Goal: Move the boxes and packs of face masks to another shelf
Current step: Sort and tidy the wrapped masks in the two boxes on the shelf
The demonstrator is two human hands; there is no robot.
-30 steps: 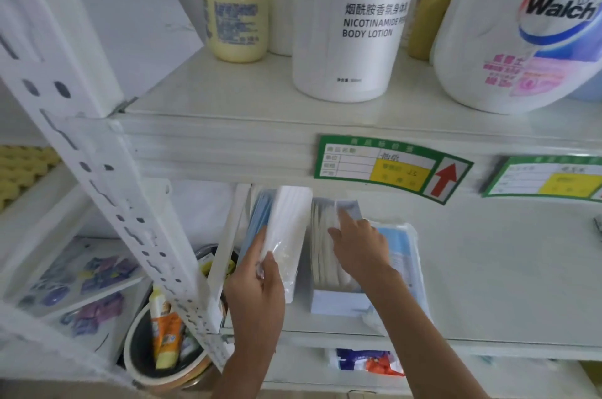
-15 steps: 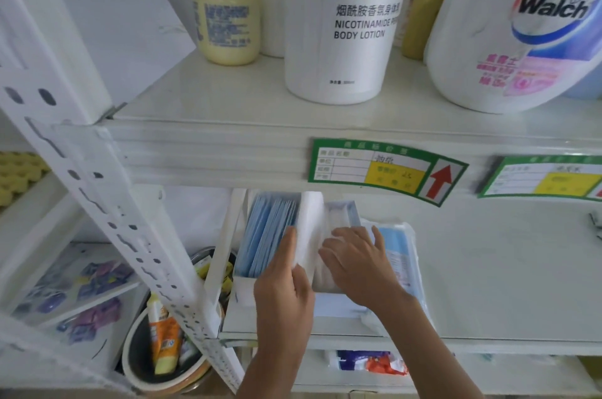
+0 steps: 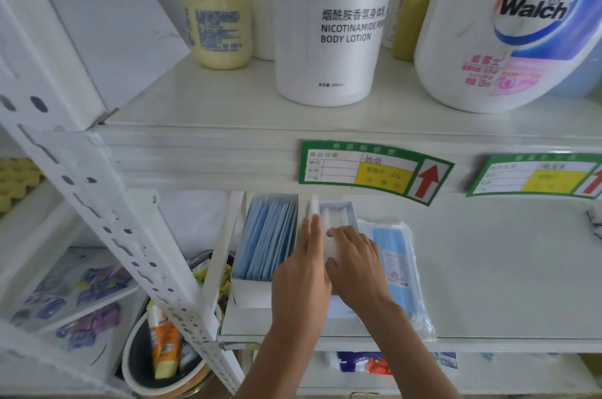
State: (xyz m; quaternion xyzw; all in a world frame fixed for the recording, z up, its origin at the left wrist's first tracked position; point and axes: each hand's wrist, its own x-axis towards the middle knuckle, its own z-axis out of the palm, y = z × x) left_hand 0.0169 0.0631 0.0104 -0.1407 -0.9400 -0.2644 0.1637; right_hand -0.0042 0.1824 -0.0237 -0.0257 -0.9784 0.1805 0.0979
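Observation:
Two open white boxes stand side by side at the left end of the middle shelf point(image 3: 495, 274). The left box point(image 3: 250, 297) holds upright blue face masks point(image 3: 267, 235). The right box point(image 3: 345, 208) holds white masks. A clear plastic pack of blue masks point(image 3: 395, 255) lies flat against its right side. My left hand point(image 3: 301, 278) is flat, fingers straight, between the two boxes and against the right box's left wall; its thumb is hidden. My right hand point(image 3: 356, 263) rests on the white masks in the right box with fingers curled over them.
The upper shelf carries a yellow bottle point(image 3: 216, 20), a white body lotion bottle point(image 3: 335, 27) and a large Walch jug point(image 3: 508, 30). Green price labels point(image 3: 374, 170) hang on its front edge. A perforated white post point(image 3: 107, 219) slants at left. A bowl point(image 3: 140, 362) with tubes sits below.
My left hand brought the box of blue masks down onto the shelf beside the other box, let go of it, and now lies flat between the boxes. My right hand stayed on the white masks.

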